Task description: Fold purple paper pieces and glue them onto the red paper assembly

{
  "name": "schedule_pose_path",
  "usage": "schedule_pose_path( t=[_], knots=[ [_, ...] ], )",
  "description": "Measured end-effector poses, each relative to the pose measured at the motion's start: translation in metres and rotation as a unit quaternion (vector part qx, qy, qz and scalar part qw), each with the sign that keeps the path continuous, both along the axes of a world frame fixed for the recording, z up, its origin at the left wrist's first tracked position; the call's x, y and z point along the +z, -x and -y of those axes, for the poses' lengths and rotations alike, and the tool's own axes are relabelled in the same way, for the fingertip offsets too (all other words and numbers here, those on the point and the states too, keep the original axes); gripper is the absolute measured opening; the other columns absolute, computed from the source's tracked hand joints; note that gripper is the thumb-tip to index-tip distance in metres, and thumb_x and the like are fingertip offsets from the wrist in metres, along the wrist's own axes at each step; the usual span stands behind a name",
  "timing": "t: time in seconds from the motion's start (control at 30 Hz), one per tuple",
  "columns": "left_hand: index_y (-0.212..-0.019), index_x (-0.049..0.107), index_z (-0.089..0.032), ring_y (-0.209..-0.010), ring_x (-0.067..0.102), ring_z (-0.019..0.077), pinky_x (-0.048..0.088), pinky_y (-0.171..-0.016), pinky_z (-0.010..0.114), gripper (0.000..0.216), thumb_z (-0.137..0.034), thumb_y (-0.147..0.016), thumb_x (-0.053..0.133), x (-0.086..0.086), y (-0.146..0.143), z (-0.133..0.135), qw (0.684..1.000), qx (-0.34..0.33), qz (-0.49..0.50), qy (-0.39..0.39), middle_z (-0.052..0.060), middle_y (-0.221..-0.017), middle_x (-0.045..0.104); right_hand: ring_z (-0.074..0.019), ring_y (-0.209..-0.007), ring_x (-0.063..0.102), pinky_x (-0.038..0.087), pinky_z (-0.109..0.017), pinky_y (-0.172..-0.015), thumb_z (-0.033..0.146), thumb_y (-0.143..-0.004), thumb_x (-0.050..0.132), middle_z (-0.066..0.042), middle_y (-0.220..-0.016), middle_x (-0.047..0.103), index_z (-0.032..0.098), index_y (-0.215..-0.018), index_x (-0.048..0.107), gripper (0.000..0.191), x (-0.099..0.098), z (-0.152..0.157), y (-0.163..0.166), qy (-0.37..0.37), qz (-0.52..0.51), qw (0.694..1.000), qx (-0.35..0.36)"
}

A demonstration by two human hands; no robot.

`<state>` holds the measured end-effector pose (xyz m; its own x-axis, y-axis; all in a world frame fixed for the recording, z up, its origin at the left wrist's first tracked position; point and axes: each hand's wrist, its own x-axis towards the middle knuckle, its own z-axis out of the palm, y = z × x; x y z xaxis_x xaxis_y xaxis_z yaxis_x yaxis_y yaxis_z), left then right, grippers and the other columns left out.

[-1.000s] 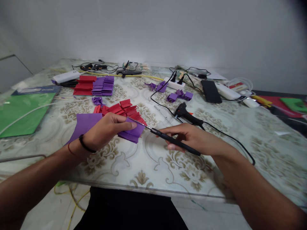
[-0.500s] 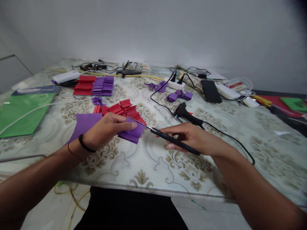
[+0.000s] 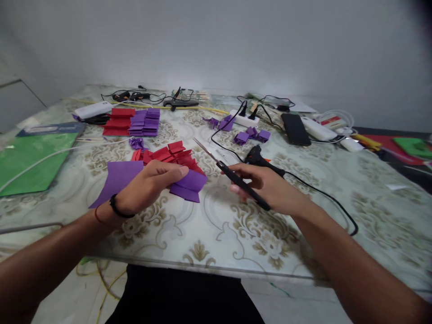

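Note:
My left hand (image 3: 151, 183) pinches a folded piece of purple paper (image 3: 189, 184) between thumb and fingers, above the table. In my right hand (image 3: 266, 184) is a pair of black-handled scissors (image 3: 236, 181), its blades together and pointing up and left, apart from the paper. Behind the held paper lie folded red paper pieces (image 3: 173, 154). A flat purple sheet (image 3: 123, 177) rests left of my left hand, partly covered by it. Just beyond my right hand lies a black glue gun (image 3: 259, 157) with its cord.
Pleated red paper (image 3: 118, 121) and purple folded strips (image 3: 145, 122) lie further back. Small purple folded pieces (image 3: 241, 137) sit near a white power strip (image 3: 245, 118). A phone (image 3: 295, 129) is at right, a green sheet (image 3: 37, 162) at left. Cords cross the patterned table (image 3: 199, 229).
The scissors have moved off the purple paper, and their blades now point more upward. My left hand still holds the paper, which has tilted slightly.

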<state>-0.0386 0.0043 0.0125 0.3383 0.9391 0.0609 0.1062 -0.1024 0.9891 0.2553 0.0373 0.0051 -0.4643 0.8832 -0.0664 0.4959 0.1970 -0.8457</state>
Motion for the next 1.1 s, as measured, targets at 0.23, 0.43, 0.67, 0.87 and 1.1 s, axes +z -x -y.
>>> schedule_pose_path(
  t=[0.23,0.43,0.67,0.87,1.1],
  knots=[
    [-0.066,0.066,-0.017,-0.059,0.05,0.011,0.041,-0.057,0.024,0.047,-0.043,-0.104,0.057,0.0,-0.003,-0.002,0.999,-0.019,0.008,-0.025,0.0,-0.066,0.061,-0.017,-0.054,0.061,0.04,-0.028,-0.052,0.051,-0.086,0.074,0.0,-0.067,0.068,0.019,-0.115,0.078,0.043,-0.011,0.0,0.006,-0.082,0.116,0.989,-0.047],
    [-0.087,0.08,-0.018,-0.077,0.067,0.0165,0.053,-0.069,0.026,0.021,-0.03,-0.098,0.067,0.008,-0.009,0.0,0.997,-0.001,-0.034,-0.065,0.004,-0.082,0.075,-0.0259,-0.082,0.075,0.052,-0.032,-0.068,0.028,-0.085,0.075,-0.009,-0.095,0.082,0.018,-0.12,0.077,0.036,-0.017,0.0,0.009,-0.172,0.177,0.967,-0.068],
    [-0.095,0.089,-0.026,-0.13,0.064,0.0318,0.064,-0.083,0.033,0.016,-0.02,-0.089,0.075,0.002,-0.008,-0.001,0.994,0.017,0.014,-0.11,0.011,-0.134,0.074,-0.0294,-0.096,0.075,0.058,-0.044,-0.089,0.03,-0.097,0.066,-0.014,-0.107,0.078,0.018,-0.105,0.08,0.02,-0.016,0.005,0.01,-0.319,0.113,0.94,-0.032],
    [-0.097,0.088,-0.031,-0.109,0.073,0.026,0.062,-0.082,0.033,0.017,-0.019,-0.09,0.078,-0.002,-0.014,0.003,0.988,0.002,0.055,-0.147,0.008,-0.121,0.079,-0.0237,-0.098,0.073,0.059,-0.038,-0.09,0.026,-0.094,0.076,-0.009,-0.105,0.076,0.024,-0.11,0.075,0.016,0.007,0.029,0.024,-0.38,-0.061,0.923,-0.001],
    [-0.101,0.088,-0.031,-0.089,0.075,0.0228,0.061,-0.083,0.035,0.013,-0.034,-0.092,0.08,0.003,-0.018,0.01,0.981,0.006,0.053,-0.188,0.007,-0.096,0.084,-0.0202,-0.089,0.074,0.062,-0.034,-0.077,0.024,-0.093,0.077,-0.006,-0.1,0.076,0.026,-0.101,0.077,0.009,0.01,0.04,0.053,-0.372,-0.155,0.915,0.022]
  ],
)
